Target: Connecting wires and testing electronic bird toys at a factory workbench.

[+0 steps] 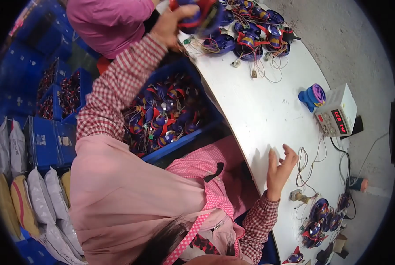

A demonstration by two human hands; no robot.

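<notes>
Half of the blurry red and blue toy (197,15) hides under the left hand (171,24) gripping it, while the right hand (279,168) rests open-fingered on the white table (259,106).

The middle of the white bench (255,101) lies bare, giving open passage between the heap of wired toy parts (255,35) at the far end and the meter box (336,115). Loose wires (310,161) and small parts (319,221) crowd the near right edge.
</notes>
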